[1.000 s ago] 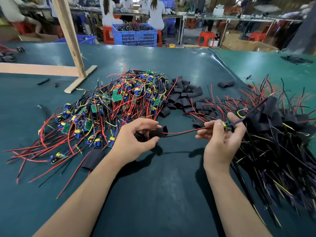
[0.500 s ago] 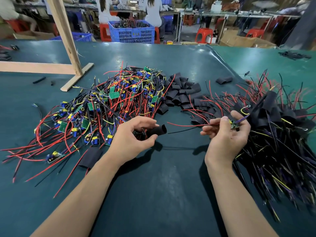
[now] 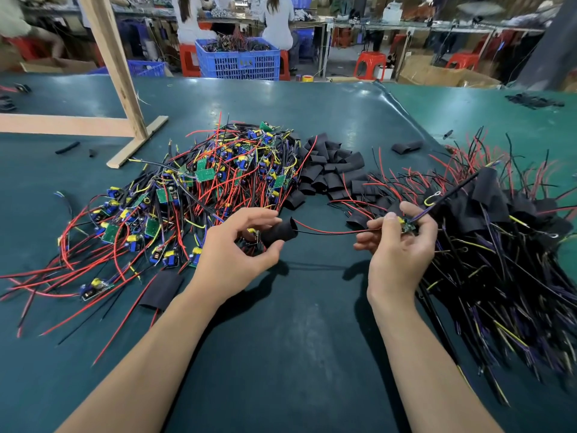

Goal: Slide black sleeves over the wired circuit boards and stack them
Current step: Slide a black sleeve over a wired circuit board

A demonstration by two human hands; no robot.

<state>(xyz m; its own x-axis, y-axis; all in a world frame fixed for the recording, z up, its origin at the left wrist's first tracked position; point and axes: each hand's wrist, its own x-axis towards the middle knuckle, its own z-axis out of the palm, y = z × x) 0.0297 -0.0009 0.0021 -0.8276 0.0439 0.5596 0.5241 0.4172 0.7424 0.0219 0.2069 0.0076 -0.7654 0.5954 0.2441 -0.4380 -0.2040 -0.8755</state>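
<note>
On a dark green, mat-covered counter (image 3: pixel 281 354), a sprawling heap of bare green circuit boards with red, black and yellow wires (image 3: pixel 193 195) lies at left, a mound of finished boards in black sleeves (image 3: pixel 499 245) at right, and a smaller pile of loose black tube sleeves (image 3: pixel 331 173) sits between them at the back. In front, the left hand (image 3: pixel 237 254) holds one open-mouthed black sleeve (image 3: pixel 278 231), thumb below and fingers curled above. The right hand (image 3: pixel 399 248) pinches a small green wired board (image 3: pixel 407 225) between thumb and fingertips. The change from a second ago: the board's thin red and black leads (image 3: pixel 327 231), which half a second ago hung short of the tube, now reach into its mouth, and the hands have drawn closer. That suggests the threading step has begun again; the board itself is well apart from the sleeve and not yet covered. Sliding the tube along the leads and adding the piece to the right-hand mound appears to remain.
</note>
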